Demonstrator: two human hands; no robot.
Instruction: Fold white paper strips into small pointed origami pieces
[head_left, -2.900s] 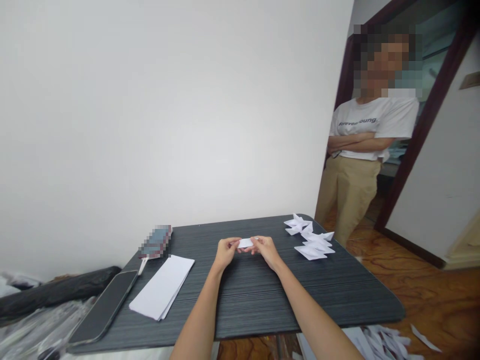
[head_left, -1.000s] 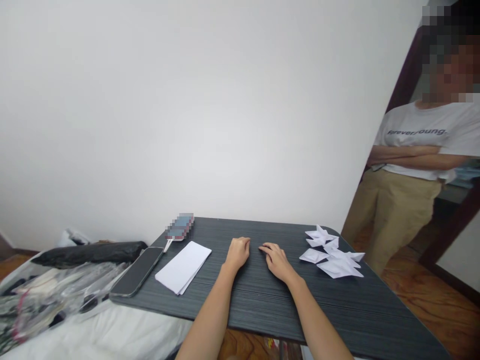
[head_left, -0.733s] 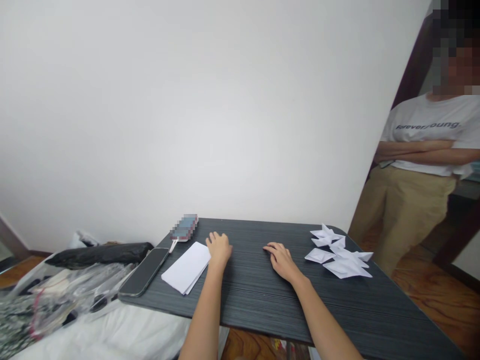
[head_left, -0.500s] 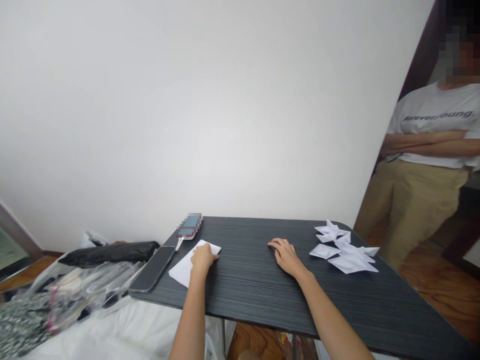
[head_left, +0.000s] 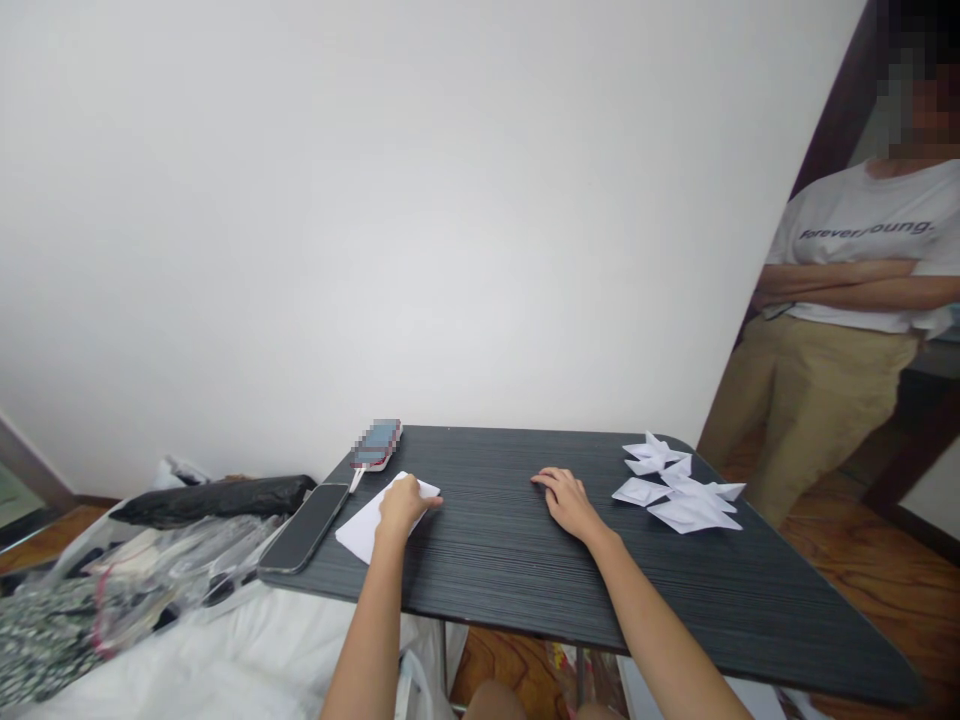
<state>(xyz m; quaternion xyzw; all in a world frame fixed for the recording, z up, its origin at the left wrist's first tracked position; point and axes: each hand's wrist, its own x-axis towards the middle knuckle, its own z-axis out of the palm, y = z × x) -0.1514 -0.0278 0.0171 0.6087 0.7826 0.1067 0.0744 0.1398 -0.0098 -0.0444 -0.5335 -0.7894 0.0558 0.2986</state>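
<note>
My left hand (head_left: 400,506) rests on white paper (head_left: 361,530) at the left of the dark table. Its fingers curl down at the paper's upper part, and the thumb sticks out to the right; the fingertips are hidden. The paper lies flat, possibly more than one sheet. Near the table's middle, my right hand (head_left: 568,500) lies palm down, holding nothing, with its fingers stretched out to the left. To the right of it sit several folded white paper boats (head_left: 694,505), grouped close together and apart from the hand.
A black phone (head_left: 306,530) lies on the table's left edge, and a blurred device with a white cable (head_left: 377,445) sits behind it. Plastic bags (head_left: 195,555) are heaped left of the table (head_left: 480,570). At right stands a person (head_left: 840,300) with folded arms.
The view has shifted slightly. My left thumb reaches out a little farther from the hand. My right hand and the paper boats stay where they were on the table.
</note>
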